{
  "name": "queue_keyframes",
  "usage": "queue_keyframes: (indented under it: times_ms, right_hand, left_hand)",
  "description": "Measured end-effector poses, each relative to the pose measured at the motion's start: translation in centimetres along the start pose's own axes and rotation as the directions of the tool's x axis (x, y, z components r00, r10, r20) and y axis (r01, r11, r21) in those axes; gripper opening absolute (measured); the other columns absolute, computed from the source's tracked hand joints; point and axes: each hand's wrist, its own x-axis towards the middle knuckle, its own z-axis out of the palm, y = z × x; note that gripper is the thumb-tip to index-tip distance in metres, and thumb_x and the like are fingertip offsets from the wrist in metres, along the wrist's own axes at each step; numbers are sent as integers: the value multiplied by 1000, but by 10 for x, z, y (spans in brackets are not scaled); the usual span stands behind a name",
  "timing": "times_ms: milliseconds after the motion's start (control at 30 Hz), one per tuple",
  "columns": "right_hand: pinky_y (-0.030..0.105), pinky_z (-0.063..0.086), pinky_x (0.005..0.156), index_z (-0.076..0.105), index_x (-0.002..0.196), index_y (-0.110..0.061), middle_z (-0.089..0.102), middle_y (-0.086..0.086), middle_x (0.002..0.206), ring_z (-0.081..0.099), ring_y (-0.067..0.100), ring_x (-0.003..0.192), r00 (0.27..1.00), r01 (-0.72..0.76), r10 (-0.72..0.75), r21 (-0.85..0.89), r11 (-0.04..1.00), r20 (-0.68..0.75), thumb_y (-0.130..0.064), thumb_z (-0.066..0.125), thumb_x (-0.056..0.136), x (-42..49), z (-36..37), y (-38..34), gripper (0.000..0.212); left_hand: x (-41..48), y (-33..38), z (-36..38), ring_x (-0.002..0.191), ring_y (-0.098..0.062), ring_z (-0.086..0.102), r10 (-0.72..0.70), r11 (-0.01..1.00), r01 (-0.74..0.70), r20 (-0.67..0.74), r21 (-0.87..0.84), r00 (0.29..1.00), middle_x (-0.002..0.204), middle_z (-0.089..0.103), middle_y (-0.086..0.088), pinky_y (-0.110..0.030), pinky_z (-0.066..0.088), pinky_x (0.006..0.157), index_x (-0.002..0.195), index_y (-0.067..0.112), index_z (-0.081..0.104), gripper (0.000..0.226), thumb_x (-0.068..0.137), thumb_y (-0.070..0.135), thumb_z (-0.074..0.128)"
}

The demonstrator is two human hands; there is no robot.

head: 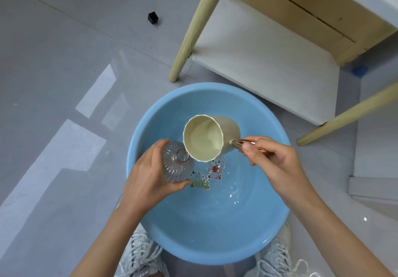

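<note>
Observed from beside the person, who was crouched over a blue basin (137, 147) set on the grey floor (53, 72).

Left hand (148, 175): fingers and thumb were curled round the body of a clear plastic bottle (172, 169). The bottle was held low inside the basin at its left side, uncapped, with its mouth turned up towards the camera.

Right hand (273, 158): thumb and fingers pinched the metal handle (238, 142) of a cream scoop (206, 141). The scoop was held above the middle of the basin and tipped on its side, its open end facing the camera. Its lower rim sat just beside the bottle's mouth; contact between the two could not be confirmed. Whether the scoop held any liquid could not be told.

Basin: shallow water showed as glints (232, 193) on the bottom, over a cartoon figure (215, 168) and a small fence picture (200, 183) printed there.

Surroundings: a pale shoe with laces stood at each near side of the basin, left (140, 253) and right (275, 253). Beyond the basin a slanted wooden leg (200, 27) met the floor, with a second leg (349, 115) to the right and a white board (269, 65) between them. A small black cube (153, 17) lay on the floor, well apart from the work.
</note>
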Motion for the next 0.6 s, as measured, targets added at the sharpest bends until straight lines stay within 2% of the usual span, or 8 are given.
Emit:
queue_keyframes:
  times_ms: [67,133,200,300,400,600]
  right_hand:
    - [11,42,70,71,59,-34,66,-5,93,59,2,74,999,36,-36,-32,999,3,-32,64,78,1,1,-2,20]
    - [11,43,72,70,60,-40,65,-7,95,61,2,77,997,73,-73,-51,996,15,-33,68,78,1,2,-4,19]
    - [12,44,74,74,69,-36,65,-9,97,63,5,84,995,99,-98,-46,994,20,-48,73,75,0,3,-5,13]
    - [17,47,81,72,74,-24,64,-6,102,65,12,93,989,150,-151,-119,981,0,-67,63,74,-1,5,-2,44]
    - [20,48,82,71,75,-14,62,-3,103,65,14,91,979,199,-202,-187,962,2,-68,59,77,0,7,-4,55]
    - [19,47,79,70,78,-19,60,-9,103,64,14,87,964,259,-266,-265,929,8,-58,59,82,-1,10,-10,41]
  left_hand:
    - [1,-1,0,107,-10,44,-3,1000,3,1,-9,1000,124,59,-1,-19,33,84,128,14,45,101,44,47,91]
    - [1,-2,0,107,-11,45,7,1000,-7,3,-16,1000,123,60,-2,-20,33,86,127,14,44,102,43,46,91]
    - [1,-3,1,108,-12,46,7,1000,-7,9,-14,1000,123,60,-2,-20,35,86,127,14,44,102,43,47,91]
    - [0,-3,1,111,-14,50,-15,1000,15,13,10,1000,126,58,2,-24,42,86,129,16,45,102,45,51,89]
    - [0,-2,1,111,-16,53,-25,1000,25,13,10,1000,126,58,3,-28,46,84,130,16,45,102,45,51,89]
    - [1,-2,0,106,-22,58,-18,1000,18,12,15,1000,123,60,1,-30,50,81,128,16,45,101,43,50,89]
